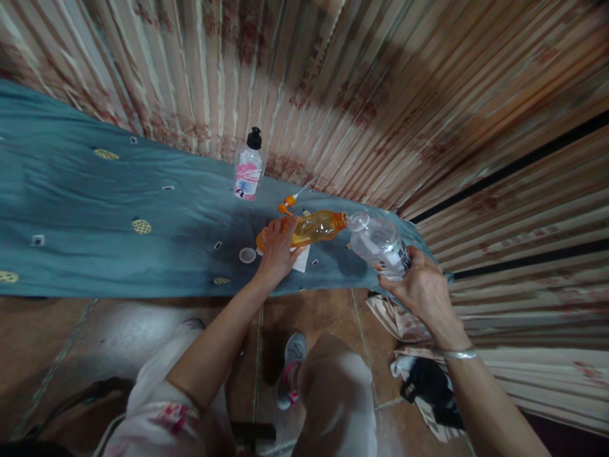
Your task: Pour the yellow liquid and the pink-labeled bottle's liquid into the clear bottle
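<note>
Orange-filled bottle (314,228) gripped in the left hand (277,251), fingers wrapped fully round its base end, tipped near level over the worktop's near edge, open neck touching the mouth of the clear bottle (380,244). Held that clear one in the right hand (421,289), fingers closed about its lower body, just off the near right corner. Looked like a pour from one into the other, mid-transfer; called for both mouths lined up and a slow lift of the orange base. Lay close by on the blue cloth (85,203): an orange pump head (287,204), a small white cap (247,255). Stood at the far edge, a black-capped pump bottle (248,166). Backed by striped floral curtain (380,76); brown tiled floor (323,311) below.
</note>
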`<state>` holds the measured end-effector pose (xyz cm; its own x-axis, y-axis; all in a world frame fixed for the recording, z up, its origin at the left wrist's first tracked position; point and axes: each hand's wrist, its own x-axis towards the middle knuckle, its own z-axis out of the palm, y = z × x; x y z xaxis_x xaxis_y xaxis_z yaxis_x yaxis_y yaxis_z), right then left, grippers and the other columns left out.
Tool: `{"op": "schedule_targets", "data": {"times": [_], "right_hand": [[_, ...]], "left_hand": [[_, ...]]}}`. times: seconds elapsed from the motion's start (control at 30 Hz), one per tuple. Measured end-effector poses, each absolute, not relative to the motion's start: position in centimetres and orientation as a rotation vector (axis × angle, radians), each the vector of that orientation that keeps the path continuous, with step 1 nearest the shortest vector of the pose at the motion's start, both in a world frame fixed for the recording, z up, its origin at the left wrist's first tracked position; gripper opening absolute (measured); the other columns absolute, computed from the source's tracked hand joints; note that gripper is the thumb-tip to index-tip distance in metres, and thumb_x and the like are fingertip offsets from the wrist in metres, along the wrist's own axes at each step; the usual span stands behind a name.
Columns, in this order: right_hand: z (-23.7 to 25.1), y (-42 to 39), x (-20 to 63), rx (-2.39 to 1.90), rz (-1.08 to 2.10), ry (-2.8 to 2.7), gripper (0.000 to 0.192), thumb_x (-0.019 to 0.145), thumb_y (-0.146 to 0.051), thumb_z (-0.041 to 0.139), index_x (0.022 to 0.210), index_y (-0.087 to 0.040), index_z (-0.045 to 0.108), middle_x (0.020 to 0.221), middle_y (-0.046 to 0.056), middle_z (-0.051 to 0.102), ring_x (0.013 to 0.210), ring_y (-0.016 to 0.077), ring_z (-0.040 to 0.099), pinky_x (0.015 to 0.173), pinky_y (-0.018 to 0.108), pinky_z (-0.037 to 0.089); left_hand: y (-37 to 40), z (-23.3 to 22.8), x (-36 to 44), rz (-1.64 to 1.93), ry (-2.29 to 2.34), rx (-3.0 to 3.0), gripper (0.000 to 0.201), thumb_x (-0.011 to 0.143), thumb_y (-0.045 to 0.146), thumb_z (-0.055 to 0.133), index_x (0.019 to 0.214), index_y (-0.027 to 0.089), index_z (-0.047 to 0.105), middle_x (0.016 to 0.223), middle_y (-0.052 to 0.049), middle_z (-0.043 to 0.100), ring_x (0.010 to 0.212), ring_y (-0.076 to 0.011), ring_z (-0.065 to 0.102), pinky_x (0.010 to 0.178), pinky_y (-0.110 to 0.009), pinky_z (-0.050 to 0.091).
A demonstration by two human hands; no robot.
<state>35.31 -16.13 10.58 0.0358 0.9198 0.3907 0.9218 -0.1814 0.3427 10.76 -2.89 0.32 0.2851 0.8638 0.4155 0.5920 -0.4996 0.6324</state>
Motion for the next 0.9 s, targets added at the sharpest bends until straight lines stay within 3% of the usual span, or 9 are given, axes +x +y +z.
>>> {"op": "schedule_targets", "data": {"times": [0.9], "right_hand": [[10.44,-16.16,35.53,-2.253,-0.837,-2.008,0.072,0.072,-0.060,0.059,0.118,-0.005,0.047,0.087,0.016,0.065,0.079,0.0285,0.061,0.069,0.035,0.044]], "left_hand": [[-2.74,0.02,10.83,1.079,1.312,2.210,0.054,0.081,0.028,0.065,0.130,0.017,0.044,0.127,-0.015,0.053,0.115,-0.0321,0.047,0.095,-0.048,0.036]]}}
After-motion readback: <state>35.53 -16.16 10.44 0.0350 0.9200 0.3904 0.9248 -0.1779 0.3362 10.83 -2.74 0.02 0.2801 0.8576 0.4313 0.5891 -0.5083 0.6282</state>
